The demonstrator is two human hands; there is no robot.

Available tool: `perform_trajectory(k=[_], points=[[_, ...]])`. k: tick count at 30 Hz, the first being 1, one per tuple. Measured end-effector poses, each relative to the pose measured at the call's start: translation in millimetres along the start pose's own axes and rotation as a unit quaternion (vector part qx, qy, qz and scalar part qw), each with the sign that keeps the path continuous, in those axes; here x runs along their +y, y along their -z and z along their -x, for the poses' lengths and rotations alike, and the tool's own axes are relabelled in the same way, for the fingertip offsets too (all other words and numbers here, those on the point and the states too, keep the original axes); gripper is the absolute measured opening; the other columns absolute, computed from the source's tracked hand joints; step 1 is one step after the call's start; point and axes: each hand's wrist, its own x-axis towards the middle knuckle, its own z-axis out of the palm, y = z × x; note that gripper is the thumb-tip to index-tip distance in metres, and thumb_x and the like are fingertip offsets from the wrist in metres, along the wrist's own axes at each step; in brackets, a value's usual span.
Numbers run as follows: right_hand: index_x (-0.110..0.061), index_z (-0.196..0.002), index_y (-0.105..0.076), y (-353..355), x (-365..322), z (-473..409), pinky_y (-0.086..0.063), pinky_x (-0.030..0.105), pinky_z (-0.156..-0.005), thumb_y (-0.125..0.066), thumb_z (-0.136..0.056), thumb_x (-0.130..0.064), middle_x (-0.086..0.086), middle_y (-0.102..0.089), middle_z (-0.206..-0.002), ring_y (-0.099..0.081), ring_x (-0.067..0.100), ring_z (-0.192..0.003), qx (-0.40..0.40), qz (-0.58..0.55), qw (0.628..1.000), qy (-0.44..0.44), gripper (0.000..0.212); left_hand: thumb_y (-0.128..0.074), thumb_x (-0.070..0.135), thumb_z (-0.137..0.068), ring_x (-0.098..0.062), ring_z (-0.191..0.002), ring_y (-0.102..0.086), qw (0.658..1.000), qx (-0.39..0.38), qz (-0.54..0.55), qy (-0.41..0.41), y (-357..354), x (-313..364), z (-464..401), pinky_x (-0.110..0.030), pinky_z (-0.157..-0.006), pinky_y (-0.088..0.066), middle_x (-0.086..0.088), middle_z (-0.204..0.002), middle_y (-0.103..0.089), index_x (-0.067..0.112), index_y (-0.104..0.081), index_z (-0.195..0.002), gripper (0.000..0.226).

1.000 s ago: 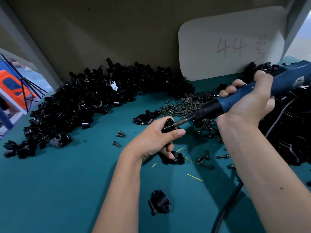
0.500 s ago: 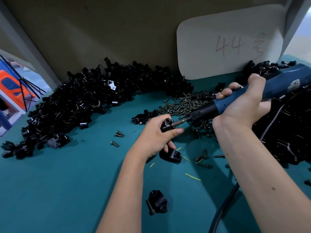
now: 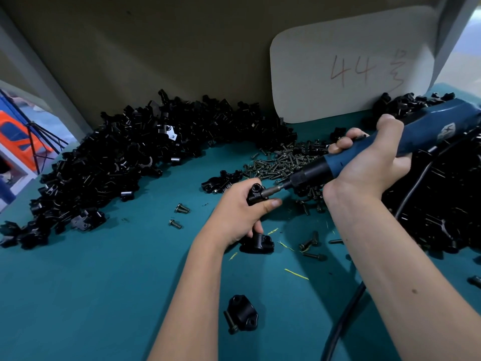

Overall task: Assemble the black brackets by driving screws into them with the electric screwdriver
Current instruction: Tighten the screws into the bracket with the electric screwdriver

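Foreground: small black metal bracket (image 3: 243,314) lies on the teal table mat (image 3: 91,295) with a dark screw (image 3: 231,323) against its left side.
Left hand (image 3: 239,213): fingers curled tight round a black bracket in the grip (image 3: 256,194), held above the mat.
Right hand (image 3: 369,165): fingers wrapped round the blue electric screwdriver (image 3: 390,149), its bit meeting the held bracket.
Beyond: heap of loose dark screws (image 3: 283,162), then a long pile of black brackets (image 3: 125,162) against the back wall.
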Motion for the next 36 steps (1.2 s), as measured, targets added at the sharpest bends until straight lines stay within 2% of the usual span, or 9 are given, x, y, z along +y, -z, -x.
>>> perform_trajectory(k=[4,8,11,14,16,19,26,31,36], points=[[-0.015,-0.111,-0.048,0,1,0,-0.039,0.029,-0.051,-0.064,-0.091,-0.017,0.004,-0.051,-0.064,-0.044,0.017,-0.049,-0.005,0.0,1.0,-0.008,0.026,-0.076,0.022,-0.094,-0.014,-0.038,-0.056,1.0,-0.011,0.016,-0.002,0,1,1,-0.021,-0.033,-0.034,-0.008,-0.056,-0.052,0.009,-0.047,-0.084,0.033],[-0.016,-0.112,-0.047,0,1,1,-0.039,0.029,-0.05,-0.064,-0.092,-0.018,0.003,-0.052,-0.064,-0.044,0.016,-0.049,-0.023,0.001,1.0,-0.013,0.026,-0.076,0.024,-0.094,-0.017,-0.039,-0.051,1.0,-0.012,0.014,-0.008,1,2,2,-0.02,-0.034,-0.034,-0.009,-0.053,-0.054,0.016,-0.048,-0.08,0.032],[-0.014,-0.114,-0.045,0,1,3,-0.04,0.029,-0.05,-0.063,-0.093,-0.017,0.003,-0.052,-0.063,-0.044,0.016,-0.049,-0.032,0.001,0.999,-0.001,0.027,-0.076,0.028,-0.094,-0.019,-0.04,-0.05,1.0,-0.008,0.014,-0.009,1,1,3,-0.021,-0.036,-0.035,-0.016,-0.055,-0.058,0.021,-0.049,-0.079,0.031],[-0.01,-0.124,-0.044,-2,1,5,-0.041,0.029,-0.051,-0.063,-0.093,-0.017,0.003,-0.053,-0.063,-0.046,0.016,-0.049,-0.032,0.003,0.999,0.015,0.037,-0.076,0.032,-0.092,-0.016,-0.04,-0.048,1.0,0.005,0.006,-0.004,-1,2,3,-0.021,-0.038,-0.036,0.0,-0.048,-0.051,0.03,-0.047,-0.072,0.035],[-0.009,-0.127,-0.044,-2,1,4,-0.041,0.029,-0.051,-0.063,-0.093,-0.017,0.003,-0.052,-0.062,-0.046,0.017,-0.049,-0.026,0.005,0.999,0.022,0.039,-0.076,0.032,-0.092,-0.017,-0.042,-0.049,1.0,0.015,0.002,0.0,-3,2,3,-0.023,-0.038,-0.038,0.003,-0.049,-0.049,0.031,-0.047,-0.071,0.036],[-0.011,-0.12,-0.047,1,1,3,-0.04,0.029,-0.051,-0.064,-0.092,-0.017,0.003,-0.051,-0.062,-0.045,0.017,-0.049,-0.016,0.002,1.0,0.015,0.034,-0.077,0.029,-0.093,-0.015,-0.04,-0.049,1.0,0.019,-0.003,-0.001,-4,2,3,-0.023,-0.037,-0.037,0.003,-0.049,-0.048,0.032,-0.045,-0.069,0.039],[-0.011,-0.11,-0.05,-6,-2,0,-0.039,0.029,-0.051,-0.065,-0.086,-0.016,0.001,-0.051,-0.059,-0.045,0.017,-0.049,0.017,0.017,1.0,-0.01,0.029,-0.078,0.028,-0.092,-0.01,-0.039,-0.041,1.0,0.015,0.024,-0.01,-5,4,7,-0.021,-0.038,-0.035,0.012,-0.047,-0.041,0.016,-0.044,-0.078,0.038],[-0.012,-0.106,-0.051,-8,-5,-1,-0.039,0.029,-0.052,-0.064,-0.086,-0.015,0.002,-0.051,-0.059,-0.046,0.017,-0.049,0.019,0.031,0.999,-0.011,0.025,-0.079,0.022,-0.091,-0.011,-0.04,-0.038,0.999,0.034,0.033,-0.023,-10,6,8,-0.023,-0.04,-0.033,0.012,-0.048,-0.039,0.008,-0.039,-0.079,0.044],[-0.011,-0.103,-0.05,-6,-8,-2,-0.04,0.029,-0.052,-0.065,-0.086,-0.015,0.002,-0.052,-0.06,-0.047,0.017,-0.05,0.034,0.044,0.998,-0.035,0.022,-0.081,0.03,-0.089,-0.015,-0.048,-0.036,0.996,0.082,-0.016,-0.04,-14,8,9,-0.031,-0.048,-0.033,0.014,-0.052,-0.04,0.027,-0.037,-0.068,0.049]])
